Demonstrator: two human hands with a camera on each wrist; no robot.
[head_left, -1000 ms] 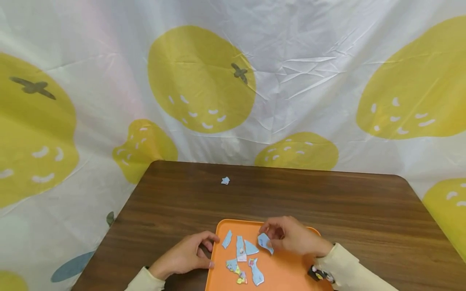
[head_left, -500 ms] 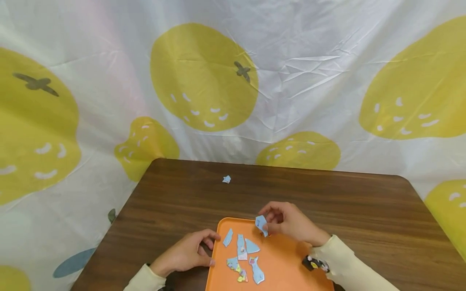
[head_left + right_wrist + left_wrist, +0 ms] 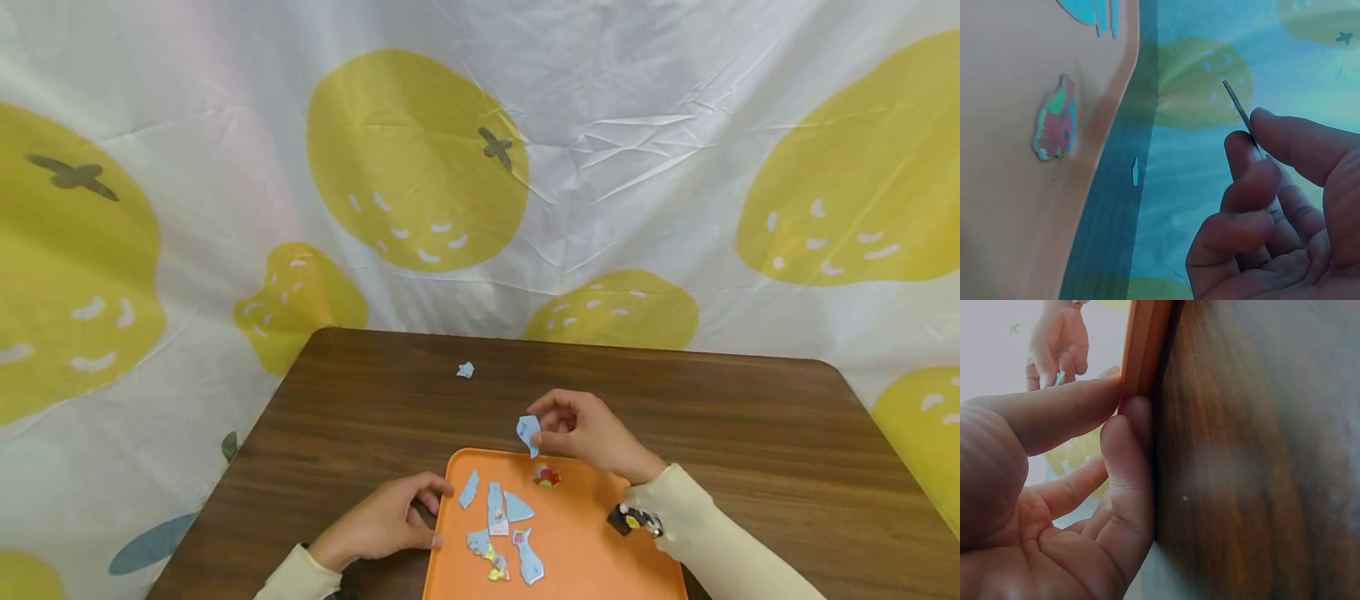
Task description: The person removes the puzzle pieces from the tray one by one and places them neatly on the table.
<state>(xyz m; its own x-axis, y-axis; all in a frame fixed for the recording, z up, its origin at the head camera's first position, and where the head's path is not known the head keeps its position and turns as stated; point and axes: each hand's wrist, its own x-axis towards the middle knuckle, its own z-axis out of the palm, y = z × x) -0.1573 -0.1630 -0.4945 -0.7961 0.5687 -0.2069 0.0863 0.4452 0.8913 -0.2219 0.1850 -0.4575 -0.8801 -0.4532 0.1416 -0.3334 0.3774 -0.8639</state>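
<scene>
We're starting close in: the left hand point(image 3: 382, 521) is resting against the side rim of the orange tray point(image 3: 592, 550), thumb and finger standing apart, and any hard shove could be sending the loose blue pieces point(image 3: 530, 567) sliding out of line. The dark wristband point(image 3: 633, 521) is hanging low on the right arm, so a dip could be sweeping the tray. Just inside the far rim, the red piece point(image 3: 548, 477) is lying where a dragging fingertip could be catching it. And here's our main worry: the right hand point(image 3: 592, 433) is pinching one thin blue piece point(image 3: 527, 432) near that rim; a slack grip could be dropping it. Farthest off, a small pale piece point(image 3: 466, 369) is lying alone on the table point(image 3: 375, 417), risking being overlooked.
</scene>
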